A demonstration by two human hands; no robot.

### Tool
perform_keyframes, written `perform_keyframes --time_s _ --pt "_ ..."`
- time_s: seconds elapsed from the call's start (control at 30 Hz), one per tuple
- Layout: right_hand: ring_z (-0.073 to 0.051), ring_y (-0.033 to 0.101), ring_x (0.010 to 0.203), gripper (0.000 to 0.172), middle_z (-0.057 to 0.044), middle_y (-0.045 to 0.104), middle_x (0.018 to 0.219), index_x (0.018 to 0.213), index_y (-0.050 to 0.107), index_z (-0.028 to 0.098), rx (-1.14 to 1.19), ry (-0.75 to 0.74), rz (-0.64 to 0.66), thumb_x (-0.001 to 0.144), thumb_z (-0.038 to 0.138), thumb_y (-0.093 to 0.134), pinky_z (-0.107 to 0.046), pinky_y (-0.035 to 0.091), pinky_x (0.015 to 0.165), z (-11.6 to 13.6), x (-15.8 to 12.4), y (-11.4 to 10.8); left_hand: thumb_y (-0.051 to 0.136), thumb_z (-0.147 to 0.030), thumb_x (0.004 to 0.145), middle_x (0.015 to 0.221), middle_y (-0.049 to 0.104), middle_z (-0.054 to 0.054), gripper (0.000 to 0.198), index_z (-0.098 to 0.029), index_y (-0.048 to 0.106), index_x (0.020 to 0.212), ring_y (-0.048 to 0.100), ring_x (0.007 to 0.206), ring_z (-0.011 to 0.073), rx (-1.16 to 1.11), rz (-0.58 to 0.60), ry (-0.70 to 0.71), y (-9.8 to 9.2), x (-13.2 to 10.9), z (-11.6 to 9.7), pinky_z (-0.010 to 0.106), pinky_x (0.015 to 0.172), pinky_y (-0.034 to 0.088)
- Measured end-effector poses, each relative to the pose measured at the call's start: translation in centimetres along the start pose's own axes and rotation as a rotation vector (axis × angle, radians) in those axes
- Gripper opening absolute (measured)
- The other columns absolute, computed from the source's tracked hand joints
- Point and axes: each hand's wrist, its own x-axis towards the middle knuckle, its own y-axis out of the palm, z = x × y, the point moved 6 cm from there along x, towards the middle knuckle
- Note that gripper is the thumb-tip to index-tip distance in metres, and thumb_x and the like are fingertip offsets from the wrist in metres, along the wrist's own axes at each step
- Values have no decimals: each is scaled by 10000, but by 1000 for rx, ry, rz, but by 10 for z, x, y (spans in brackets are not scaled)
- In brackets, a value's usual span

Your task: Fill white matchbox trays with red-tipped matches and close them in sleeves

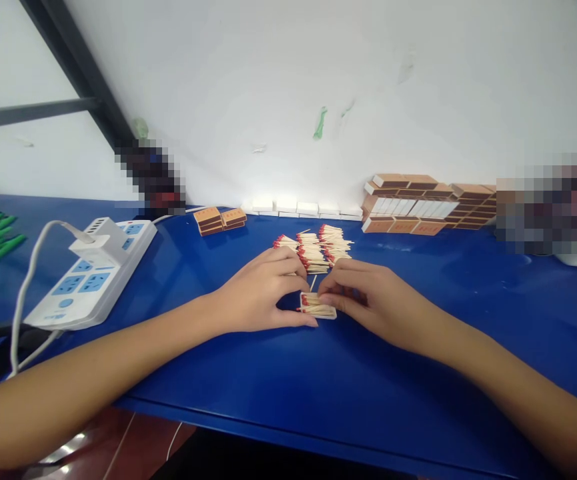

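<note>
1. Front and centre on the table, a tray with matches in it, left hand on its left, right hand on its right!
2. Just behind, match piles side by side.
3. Further back, a row of boxes along the wall, between matchboxes at left and a matchbox stack at right.
4. Over left, a power strip, charger on top!

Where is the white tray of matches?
In the head view, the white tray sits below and right of centre, on the blue tabletop between the left hand and right hand, nearer the camera than match piles.
</note>
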Motion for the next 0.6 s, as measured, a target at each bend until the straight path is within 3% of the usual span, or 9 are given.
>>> perform_keyframes --time_s 0.37,0.6 --pt "-144 614 815 110 -35 650 1006 955 662 215 93 -2 99 1034 242 591 -293 485 710 17 -3 15 795 -572 841 919 716 59 413 -170 721 897 628 962 222 -17 -33 86 -3 3 -6 379 922 531" --pt "-154 597 764 162 -38 630 946 952 652 213 -58 6 3 1044 317 569 -293 457 661 16 -2 1 783 -577 859 968 734 67 424 -173 714 966 635 974 235 15 -41 31 -3 1 -2 410 937 528"
